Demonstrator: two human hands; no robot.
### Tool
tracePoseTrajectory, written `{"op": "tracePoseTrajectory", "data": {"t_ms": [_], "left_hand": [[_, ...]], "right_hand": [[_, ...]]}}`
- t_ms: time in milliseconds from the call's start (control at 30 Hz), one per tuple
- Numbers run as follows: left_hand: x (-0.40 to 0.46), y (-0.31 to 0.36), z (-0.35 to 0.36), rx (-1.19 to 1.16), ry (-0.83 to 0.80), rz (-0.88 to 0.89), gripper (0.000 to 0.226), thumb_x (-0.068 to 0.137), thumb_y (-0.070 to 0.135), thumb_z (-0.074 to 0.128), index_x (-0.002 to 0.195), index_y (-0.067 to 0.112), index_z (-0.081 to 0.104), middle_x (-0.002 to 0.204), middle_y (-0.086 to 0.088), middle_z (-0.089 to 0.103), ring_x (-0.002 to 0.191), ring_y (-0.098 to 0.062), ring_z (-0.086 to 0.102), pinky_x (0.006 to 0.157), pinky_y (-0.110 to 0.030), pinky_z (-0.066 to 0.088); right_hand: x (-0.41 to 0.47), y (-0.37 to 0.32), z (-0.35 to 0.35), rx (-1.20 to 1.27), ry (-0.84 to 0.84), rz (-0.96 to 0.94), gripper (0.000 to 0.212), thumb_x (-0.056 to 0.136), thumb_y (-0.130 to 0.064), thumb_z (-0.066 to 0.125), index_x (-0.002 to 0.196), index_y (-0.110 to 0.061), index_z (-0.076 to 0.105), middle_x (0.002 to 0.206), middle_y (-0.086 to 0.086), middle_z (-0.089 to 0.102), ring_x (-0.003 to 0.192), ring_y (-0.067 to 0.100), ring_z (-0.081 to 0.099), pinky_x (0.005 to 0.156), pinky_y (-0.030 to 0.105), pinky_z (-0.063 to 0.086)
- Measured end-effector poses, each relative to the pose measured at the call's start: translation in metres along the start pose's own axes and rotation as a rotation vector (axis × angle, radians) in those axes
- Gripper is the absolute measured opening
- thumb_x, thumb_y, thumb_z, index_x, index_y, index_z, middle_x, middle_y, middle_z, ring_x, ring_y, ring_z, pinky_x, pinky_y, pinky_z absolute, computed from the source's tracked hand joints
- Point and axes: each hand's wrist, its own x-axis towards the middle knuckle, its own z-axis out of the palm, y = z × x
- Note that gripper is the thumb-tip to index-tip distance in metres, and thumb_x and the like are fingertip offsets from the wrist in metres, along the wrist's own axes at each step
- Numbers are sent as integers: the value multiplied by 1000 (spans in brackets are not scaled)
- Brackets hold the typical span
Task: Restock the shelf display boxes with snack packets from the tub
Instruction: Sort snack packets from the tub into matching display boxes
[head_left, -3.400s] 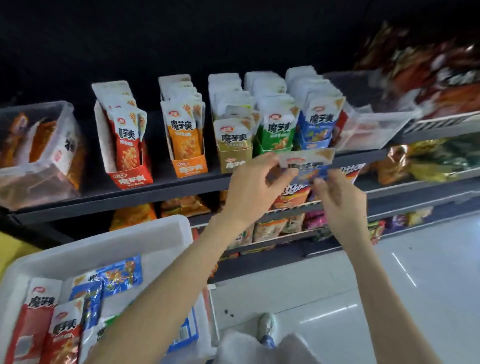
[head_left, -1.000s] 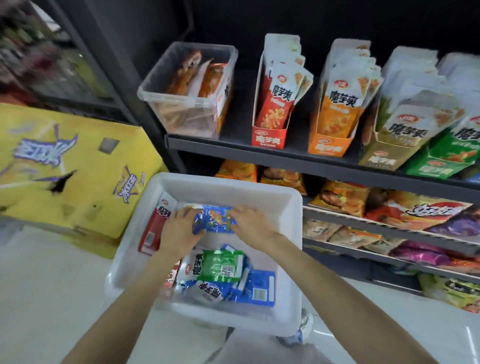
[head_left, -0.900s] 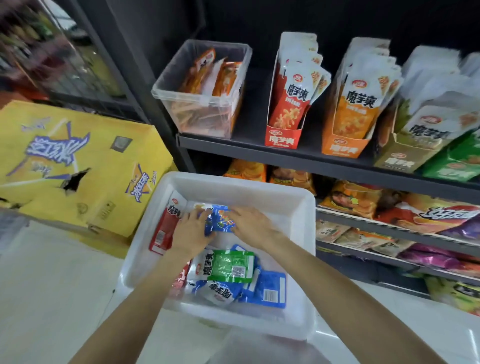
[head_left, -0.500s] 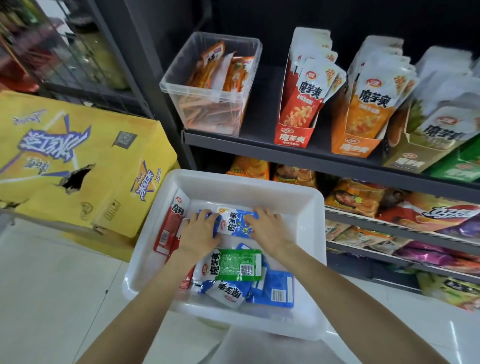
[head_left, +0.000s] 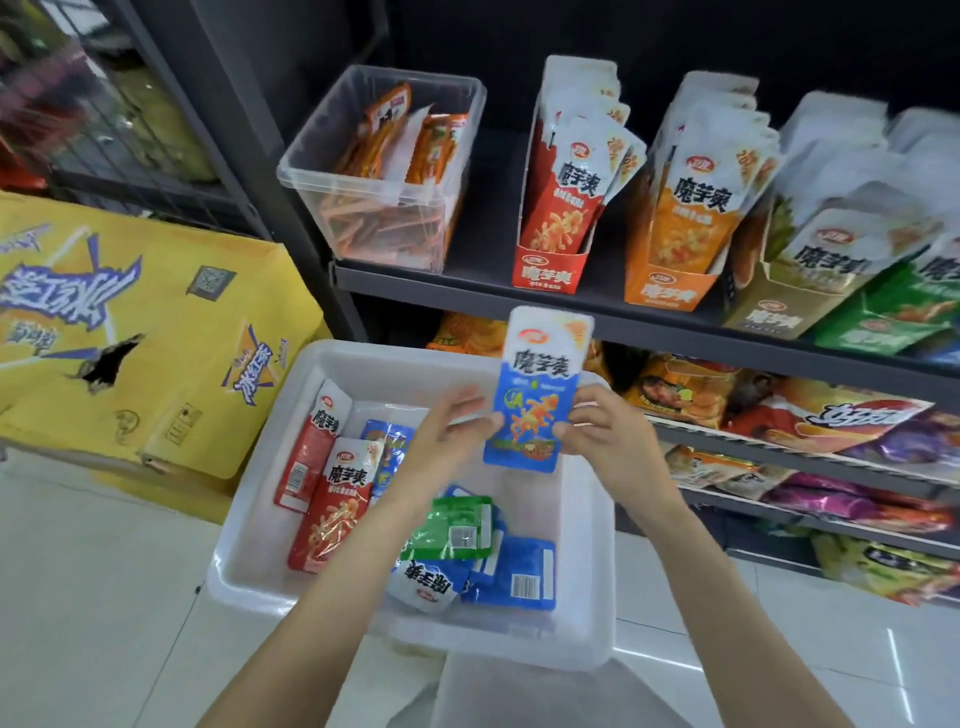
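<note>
Above the white plastic tub (head_left: 260, 525), a flat, glossy blue-and-white snack packet (head_left: 535, 395) stands upright, a rounded-cornered rectangle of crinkly foil. The left hand (head_left: 447, 441) pinches its left edge, and the right hand (head_left: 605, 436) pinches its right edge with curled fingers (head_left: 571, 428); both forearms reach up from the bottom of the view. In the smooth-walled tub lie more packets: red ones (head_left: 332, 499) at the left, a green one (head_left: 457, 525) and blue ones (head_left: 519, 571) nearer. On the dark metal shelf (head_left: 467, 291) stand cardboard display boxes, red (head_left: 545, 273), orange (head_left: 670, 293) and green (head_left: 872, 322), packed with upright packets, beside a clear plastic bin (head_left: 379, 171).
</note>
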Motion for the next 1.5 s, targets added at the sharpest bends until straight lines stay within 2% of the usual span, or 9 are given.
{"op": "tracePoseTrajectory", "data": {"t_ms": [133,233,433,567,767,900,1167,1300,1500], "left_hand": [[-4,24,53,264,-197,291,14,86,14,68,88,27,62,86,10,70,78,-7,66,72,-23,53],[-2,34,99,559,-279,486,8,83,26,71,85,24,63,78,15,66,67,1,59,63,-20,49],[0,52,207,850,-297,900,13,83,31,67,94,24,68,89,11,70,75,-1,61,62,-25,50],[17,64,272,990,-267,1135,24,89,26,59,112,20,64,109,3,64,103,-15,58,75,-30,51],[29,74,351,1216,-357,1156,41,93,24,51,132,10,51,138,-4,48,130,-25,41,93,-36,47],[32,73,382,1370,-363,1081,58,97,28,44,147,7,24,154,-5,22,140,-20,21,108,-31,31],[37,71,390,1278,-292,1145,45,86,16,59,128,0,51,128,-12,53,119,-26,49,84,-35,52],[36,70,390,1266,-274,1172,42,81,12,65,121,0,57,120,-12,58,112,-27,55,75,-33,54],[35,70,389,1328,-227,1211,43,80,15,66,121,1,59,119,-11,60,110,-27,55,82,-35,54]], "right_hand": [[-20,-9,-49,129,125,-45,20,85,0,66,94,-16,57,84,-3,69,74,1,67,59,17,53],[-36,-6,-96,199,316,-112,20,87,-3,64,102,-16,60,92,-5,72,83,5,67,66,22,55],[-73,12,-193,286,562,-195,24,89,3,58,99,-18,64,86,-13,73,82,6,68,67,19,54],[-87,20,-257,292,832,-299,22,90,-4,60,89,-26,62,78,-14,69,87,18,66,81,33,53],[-58,12,-340,257,959,-479,20,93,-2,54,95,-22,55,89,-18,66,94,4,61,96,48,49],[-29,2,-366,102,859,-466,18,94,-3,54,95,-21,55,90,-19,68,94,5,65,87,33,55],[-9,-15,-391,-575,778,-452,28,95,-18,56,118,-2,57,109,1,68,91,15,67,75,33,57],[1,-19,-384,-811,649,-393,34,95,-19,56,125,-3,54,88,13,69,75,23,65,62,24,47],[12,-6,-371,-821,709,-273,33,94,-14,57,124,0,55,87,20,69,73,32,64,59,25,40]]}}
